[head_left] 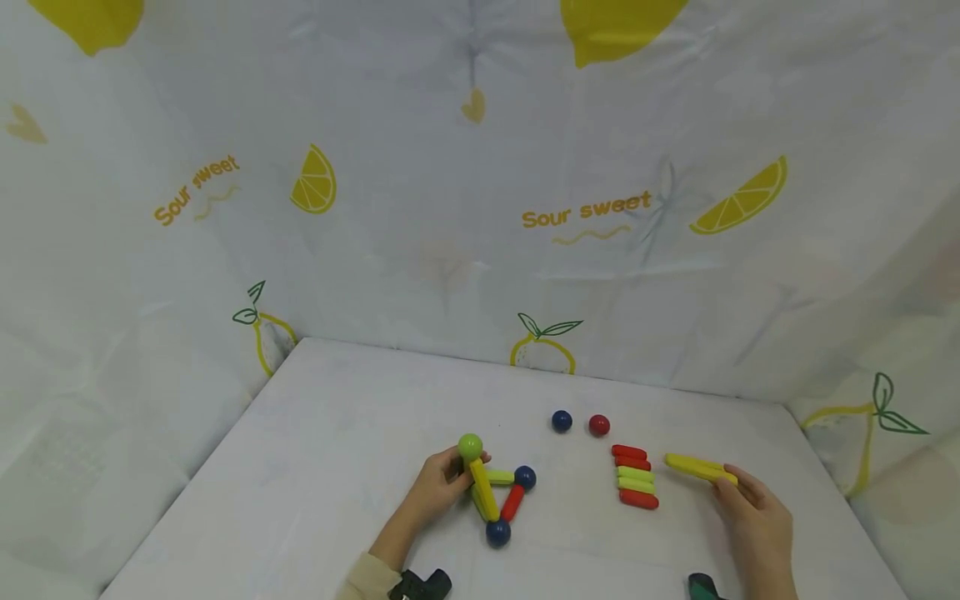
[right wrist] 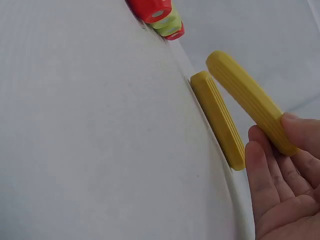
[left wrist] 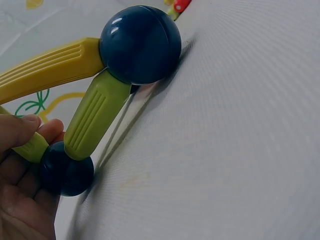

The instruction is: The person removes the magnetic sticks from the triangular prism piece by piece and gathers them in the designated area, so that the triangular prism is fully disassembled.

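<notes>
A rod-and-ball building structure stands on the table, with a green ball (head_left: 470,447) on top and a yellow rod (head_left: 483,492) slanting down to a dark blue ball (head_left: 498,533). A red rod (head_left: 513,502) links that ball to another blue ball (head_left: 525,477). My left hand (head_left: 437,485) grips the structure from its left side; in the left wrist view its thumb and fingers are around a lime rod (left wrist: 32,148) beside a blue ball (left wrist: 67,169). My right hand (head_left: 759,517) pinches one end of a yellow building rod (right wrist: 250,97). Close by, a second yellow rod (right wrist: 218,120) lies on the table.
Between the hands, several short red and lime rods (head_left: 636,472) lie in a row. Farther back sit a loose blue ball (head_left: 562,421) and a red ball (head_left: 599,426). A lemon-print cloth (head_left: 420,250) hangs behind the white table (head_left: 315,450).
</notes>
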`<state>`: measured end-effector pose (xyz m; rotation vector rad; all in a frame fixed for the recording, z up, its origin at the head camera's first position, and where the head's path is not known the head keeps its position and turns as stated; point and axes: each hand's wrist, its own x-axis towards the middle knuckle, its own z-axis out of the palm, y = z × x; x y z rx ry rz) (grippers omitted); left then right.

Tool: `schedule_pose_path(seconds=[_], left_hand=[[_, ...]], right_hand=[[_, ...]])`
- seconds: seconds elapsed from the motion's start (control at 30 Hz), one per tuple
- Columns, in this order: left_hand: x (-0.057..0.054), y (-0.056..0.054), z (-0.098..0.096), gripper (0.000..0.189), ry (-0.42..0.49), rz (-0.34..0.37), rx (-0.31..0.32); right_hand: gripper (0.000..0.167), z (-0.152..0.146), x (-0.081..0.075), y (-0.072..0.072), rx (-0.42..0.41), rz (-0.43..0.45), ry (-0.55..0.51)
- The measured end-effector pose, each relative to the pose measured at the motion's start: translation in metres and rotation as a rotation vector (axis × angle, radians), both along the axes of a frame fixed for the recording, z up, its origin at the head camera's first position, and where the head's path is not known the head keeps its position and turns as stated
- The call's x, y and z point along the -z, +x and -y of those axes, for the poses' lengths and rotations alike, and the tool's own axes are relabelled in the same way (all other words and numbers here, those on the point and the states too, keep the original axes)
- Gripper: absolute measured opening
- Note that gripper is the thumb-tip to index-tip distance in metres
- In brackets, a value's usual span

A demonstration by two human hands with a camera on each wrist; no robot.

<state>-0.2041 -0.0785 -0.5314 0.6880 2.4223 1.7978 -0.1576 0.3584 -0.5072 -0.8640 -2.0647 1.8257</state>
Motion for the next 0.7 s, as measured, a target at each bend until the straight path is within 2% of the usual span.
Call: schedule_pose_path(seconds=[0.17,0.3,0.4,0.5,0.7], left_hand=[[-0.012,0.006,-0.001,0.030,-0.005,0.020,0.003],[-0.009,0.003,-0.002,0.030,0.004,0.004,0.004],[-0.001,0.000,-0.001,0.030,0.026,-0.013,0.006],[0.003,-0.002,0.000,0.030,0.040,-0.020,0.016],[0.003,-0.002,0.001,0.031,0.047,-0.033,0.031]], right_hand=[[0.037,-0.006,0.012,-0.003,0.050,-0.070,-0.045],[0.034,-0.006,0.016,-0.005,0.061,-0.020,0.103],[0.047,-0.005,0.017,-0.006,0.062,0.054,0.244],[0.054,-0.004,0.017,-0.007,0.064,0.100,0.310],[0.052,-0.003,0.017,-0.009,0.090,0.172,0.449]])
